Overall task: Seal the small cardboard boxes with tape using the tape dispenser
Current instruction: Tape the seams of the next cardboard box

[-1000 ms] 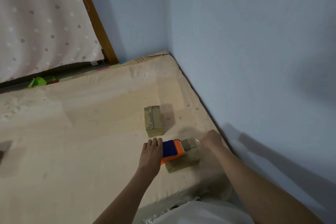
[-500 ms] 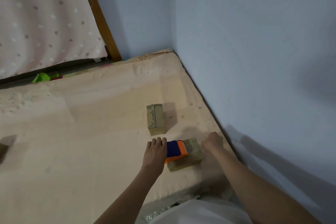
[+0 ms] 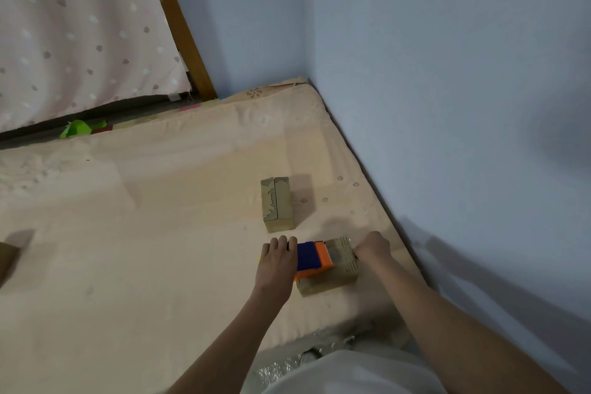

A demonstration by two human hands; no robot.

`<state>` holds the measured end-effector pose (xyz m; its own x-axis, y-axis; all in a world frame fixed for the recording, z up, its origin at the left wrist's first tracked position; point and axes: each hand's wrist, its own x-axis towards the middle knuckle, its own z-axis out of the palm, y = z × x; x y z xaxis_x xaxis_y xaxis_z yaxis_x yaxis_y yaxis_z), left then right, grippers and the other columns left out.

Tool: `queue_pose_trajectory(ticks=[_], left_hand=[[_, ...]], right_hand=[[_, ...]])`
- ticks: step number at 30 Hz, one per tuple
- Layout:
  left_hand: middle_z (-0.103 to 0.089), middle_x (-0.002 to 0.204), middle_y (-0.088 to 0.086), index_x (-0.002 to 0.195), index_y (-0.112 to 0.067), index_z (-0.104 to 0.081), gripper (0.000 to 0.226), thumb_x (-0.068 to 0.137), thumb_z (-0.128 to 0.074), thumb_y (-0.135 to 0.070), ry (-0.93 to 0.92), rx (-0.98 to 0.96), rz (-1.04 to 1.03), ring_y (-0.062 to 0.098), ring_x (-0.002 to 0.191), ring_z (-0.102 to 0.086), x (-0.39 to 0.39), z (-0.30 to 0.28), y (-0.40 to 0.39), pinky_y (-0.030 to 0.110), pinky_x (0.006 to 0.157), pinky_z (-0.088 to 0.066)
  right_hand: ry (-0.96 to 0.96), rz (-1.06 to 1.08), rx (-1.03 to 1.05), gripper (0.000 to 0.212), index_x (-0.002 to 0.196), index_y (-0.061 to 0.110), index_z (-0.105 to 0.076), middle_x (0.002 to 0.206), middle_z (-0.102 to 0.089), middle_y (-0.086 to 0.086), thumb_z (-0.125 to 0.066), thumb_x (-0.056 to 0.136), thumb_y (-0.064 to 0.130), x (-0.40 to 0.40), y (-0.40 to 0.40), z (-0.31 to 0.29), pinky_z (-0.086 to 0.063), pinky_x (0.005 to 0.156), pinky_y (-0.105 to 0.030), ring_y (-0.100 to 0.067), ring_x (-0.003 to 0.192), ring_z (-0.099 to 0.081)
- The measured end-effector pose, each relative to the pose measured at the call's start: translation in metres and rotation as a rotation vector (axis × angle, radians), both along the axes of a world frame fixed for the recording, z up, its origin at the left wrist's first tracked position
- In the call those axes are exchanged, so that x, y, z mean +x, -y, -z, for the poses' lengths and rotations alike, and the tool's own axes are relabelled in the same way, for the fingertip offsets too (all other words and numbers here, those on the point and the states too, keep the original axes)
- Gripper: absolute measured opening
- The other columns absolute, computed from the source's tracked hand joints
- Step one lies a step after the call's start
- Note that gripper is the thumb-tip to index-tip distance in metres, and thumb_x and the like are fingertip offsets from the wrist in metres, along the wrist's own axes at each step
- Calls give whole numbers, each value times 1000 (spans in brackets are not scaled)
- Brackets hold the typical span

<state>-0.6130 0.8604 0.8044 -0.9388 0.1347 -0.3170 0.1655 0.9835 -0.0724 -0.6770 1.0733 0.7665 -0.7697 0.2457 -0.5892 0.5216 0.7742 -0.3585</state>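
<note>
2 pale blue walls (image 3: 447,73) meet in a corner. A beige mattress (image 3: 160,233) lies against them. A dotted pink curtain (image 3: 80,35) hangs beside a wooden frame (image 3: 179,25).

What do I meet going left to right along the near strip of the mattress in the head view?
Box at the frame's left edge → left hand → tape dispenser → box being taped → right hand → wall.
</note>
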Motion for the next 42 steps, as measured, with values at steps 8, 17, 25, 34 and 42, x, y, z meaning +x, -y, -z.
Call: queue_pose_trajectory(ticks=[8, 17, 25, 34, 42], left_hand=[[-44, 132, 8, 136, -13, -32, 67, 84, -73, -16, 0, -5, 0, 24, 118, -43, 3, 0, 1, 34, 100, -38], [-43, 130, 9, 134, -12, -32, 67, 82, -74, -15, -9, -12, 11, 24, 116, -43, 4, 1, 0, 34, 99, -37], [-44, 131, 10, 134, -12, -32, 66, 83, -73, -16, -18, -16, 42, 25, 118, -43, 3, -1, 1, 35, 101, -37], [-45, 132, 9, 134, -17, -31, 72, 80, -78, -19, -8, -35, 79, 25, 119, -43, 0, -1, 6, 35, 100, -38], [-42, 137, 7, 138, -20, -29, 73, 83, -76, -25, -28, 0, 61, 22, 125, -41, 4, 0, 24, 34, 103, -38]], right_hand=[[-144, 138, -18, 15, 81, 8, -59, 84, -65, -7, -67, 93, 14, 11, 4, -5, -35, 43, -17, -17, 68, -59], [-100, 74, -117, 38, 81, 14, -53, 75, -57, 2, -79, 82, 41, 18, 22, -12, -40, 54, -20, -13, 69, -59], [-33, 134, -154, 39, 97, 11, -61, 107, -70, -9, -85, 77, 36, 22, 27, -7, -39, 49, -18, -22, 95, -69], [-53, 154, -156, 41, 96, 11, -56, 115, -68, -12, -86, 76, 31, 23, 28, -11, -40, 50, -19, -27, 104, -67], [-86, 130, -155, 41, 95, 12, -54, 119, -67, -13, -86, 76, 29, 24, 26, -12, -54, 68, -26, -30, 109, -66]])
